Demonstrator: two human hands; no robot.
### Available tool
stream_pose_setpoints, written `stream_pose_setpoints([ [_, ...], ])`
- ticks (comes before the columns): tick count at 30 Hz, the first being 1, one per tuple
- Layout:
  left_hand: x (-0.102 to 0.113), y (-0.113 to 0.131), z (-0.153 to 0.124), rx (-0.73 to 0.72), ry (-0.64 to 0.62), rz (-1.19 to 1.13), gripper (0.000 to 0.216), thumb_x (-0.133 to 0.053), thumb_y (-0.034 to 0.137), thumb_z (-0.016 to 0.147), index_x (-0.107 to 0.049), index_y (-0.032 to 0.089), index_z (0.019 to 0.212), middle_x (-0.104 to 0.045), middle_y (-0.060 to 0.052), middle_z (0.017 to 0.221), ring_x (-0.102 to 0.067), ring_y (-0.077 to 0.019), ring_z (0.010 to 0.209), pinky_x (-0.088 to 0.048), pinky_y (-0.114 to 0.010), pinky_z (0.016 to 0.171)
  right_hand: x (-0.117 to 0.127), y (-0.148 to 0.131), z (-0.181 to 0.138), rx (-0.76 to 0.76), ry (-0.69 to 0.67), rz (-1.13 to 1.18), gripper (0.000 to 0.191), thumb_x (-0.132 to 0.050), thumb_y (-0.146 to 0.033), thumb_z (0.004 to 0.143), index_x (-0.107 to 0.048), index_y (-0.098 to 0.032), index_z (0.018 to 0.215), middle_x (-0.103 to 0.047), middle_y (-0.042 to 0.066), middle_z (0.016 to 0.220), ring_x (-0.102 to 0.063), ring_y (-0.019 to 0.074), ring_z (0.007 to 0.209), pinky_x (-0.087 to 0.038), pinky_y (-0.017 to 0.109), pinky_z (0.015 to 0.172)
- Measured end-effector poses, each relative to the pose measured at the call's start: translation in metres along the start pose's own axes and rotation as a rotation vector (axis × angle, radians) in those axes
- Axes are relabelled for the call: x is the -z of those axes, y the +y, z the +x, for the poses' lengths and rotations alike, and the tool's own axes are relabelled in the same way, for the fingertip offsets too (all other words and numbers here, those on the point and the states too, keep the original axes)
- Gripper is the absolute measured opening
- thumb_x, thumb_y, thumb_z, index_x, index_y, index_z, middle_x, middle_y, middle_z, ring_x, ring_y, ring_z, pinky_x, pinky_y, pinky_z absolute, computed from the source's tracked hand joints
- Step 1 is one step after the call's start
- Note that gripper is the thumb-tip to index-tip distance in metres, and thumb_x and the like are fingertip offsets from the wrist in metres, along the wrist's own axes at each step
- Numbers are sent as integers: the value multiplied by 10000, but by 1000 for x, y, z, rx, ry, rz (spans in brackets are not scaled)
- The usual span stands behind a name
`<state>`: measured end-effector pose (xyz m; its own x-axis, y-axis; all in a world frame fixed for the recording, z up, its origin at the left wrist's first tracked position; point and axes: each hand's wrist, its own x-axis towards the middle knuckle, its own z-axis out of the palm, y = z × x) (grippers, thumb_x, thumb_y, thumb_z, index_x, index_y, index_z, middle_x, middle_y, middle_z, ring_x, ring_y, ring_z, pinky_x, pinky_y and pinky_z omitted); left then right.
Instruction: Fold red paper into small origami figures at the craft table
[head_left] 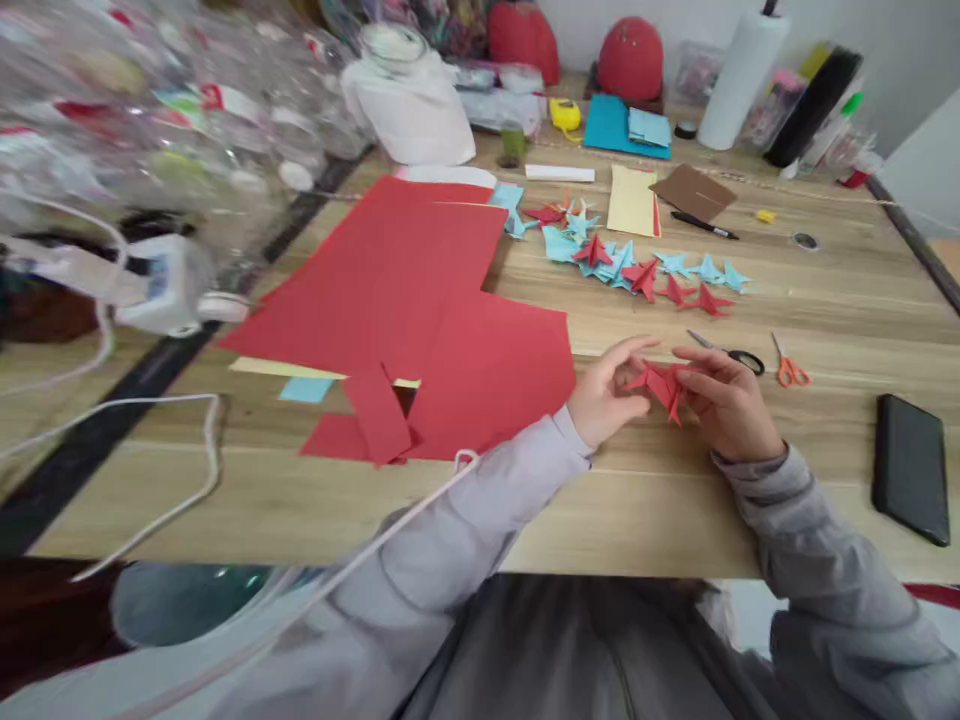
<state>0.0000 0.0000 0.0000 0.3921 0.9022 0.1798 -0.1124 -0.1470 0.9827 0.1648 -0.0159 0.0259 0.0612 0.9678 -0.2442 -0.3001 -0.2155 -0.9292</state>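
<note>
Between my two hands, just above the table, is a red origami crane [661, 385] with its folded points spread. The fingers and thumb of my left hand [609, 392] pinch its left side. My right hand [724, 395] grips the right side between thumb and fingers, hiding part of the paper. Black-handled scissors [742, 360] lie partly behind my right hand, with orange-handled scissors [791, 370] beside them. Farther back sit several folded red cranes [709, 300] and blue cranes [675, 264]. Large red paper sheets [495, 370] cover the table left of my hands.
A black phone [911, 468] lies at the right edge. Behind the cranes are yellow paper [631, 200], a brown paper piece [694, 193] and a black pen [705, 225]. Clear plastic bottles [225, 140] crowd the left side. A white cable [206, 470] runs across the left front.
</note>
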Motion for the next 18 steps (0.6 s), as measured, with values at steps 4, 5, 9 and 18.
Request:
stream_pose_setpoints([
  [4, 2, 0, -4, -208, 51, 230, 548, -544, -38, 632, -679, 232, 1090, -470, -91, 1217, -562, -195, 1042, -517, -381, 898, -2, 0, 0, -5, -26, -6, 332, -827, -229, 554, -708, -199, 863, -721, -7, 703, -641, 107, 591, -482, 204, 529],
  [5, 2, 0, -5, -242, 17, 234, 451, -560, -18, 665, -707, 216, 1022, -471, -97, 1244, -594, -169, 970, -524, -374, 882, -3, 0, 0, -19, -45, -17, 332, -826, -233, 555, -705, -197, 861, -717, -8, 693, -629, 106, 570, -469, 208, 514],
  [9, 2, 1, -5, -375, -15, 194, 174, -636, 68, 735, -739, 184, 816, -580, -99, 1159, -636, -176, 960, -536, -351, 857, -2, 1, -1, -42, -91, -39, 358, -813, -260, 592, -684, -199, 921, -715, -4, 704, -618, 118, 566, -475, 240, 534],
  [18, 9, 3, -3, -451, 108, 352, 191, -661, 62, 722, -745, 189, 838, -708, -96, 1073, -682, -184, 936, -542, -358, 889, -2, 0, -3, 22, -269, -29, 374, -769, -202, 661, -655, -184, 1017, -669, -33, 652, -565, 80, 515, -454, 214, 518],
])
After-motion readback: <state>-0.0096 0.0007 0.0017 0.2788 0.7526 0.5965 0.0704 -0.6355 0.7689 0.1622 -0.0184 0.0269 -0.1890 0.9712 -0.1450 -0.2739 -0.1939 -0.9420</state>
